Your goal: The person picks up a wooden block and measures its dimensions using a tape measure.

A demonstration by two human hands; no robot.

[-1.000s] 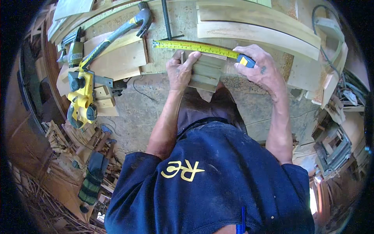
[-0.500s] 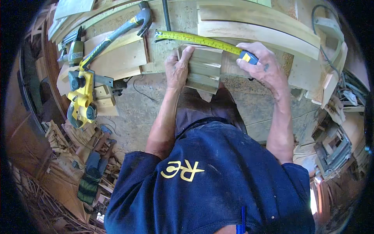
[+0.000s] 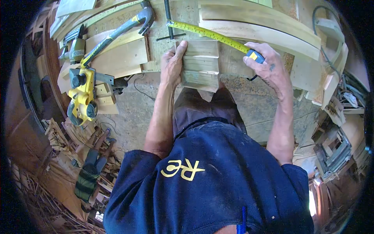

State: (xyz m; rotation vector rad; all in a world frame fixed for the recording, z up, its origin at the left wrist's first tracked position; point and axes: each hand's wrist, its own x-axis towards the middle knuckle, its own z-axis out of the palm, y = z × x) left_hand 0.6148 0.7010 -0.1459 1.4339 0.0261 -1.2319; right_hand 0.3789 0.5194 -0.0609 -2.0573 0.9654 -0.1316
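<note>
My left hand [image 3: 172,65] is closed on the left edge of a ridged wooden block [image 3: 200,64], its thumb on the top corner. The block is at the bench's front edge, above my lap. My right hand [image 3: 267,60] grips a blue and yellow tape measure [image 3: 255,56]. Its yellow blade [image 3: 210,34] is drawn out to the upper left, past the block's far end. The blade's tip lies by a dark threaded rod with a crossbar [image 3: 169,23].
A hammer [image 3: 117,33] lies on boards at the left. Beside it are a yellow power planer [image 3: 82,95] and a green bottle-like object [image 3: 77,50]. Long planks [image 3: 257,31] cover the right of the bench [image 3: 156,54]. Wood scraps [image 3: 58,138] are piled lower left.
The tape blade's tip has moved right and up, away from the rod's left side, uncovering the crossbar. My right hand has shifted right with the tape case. The block and my left hand have moved slightly left.
</note>
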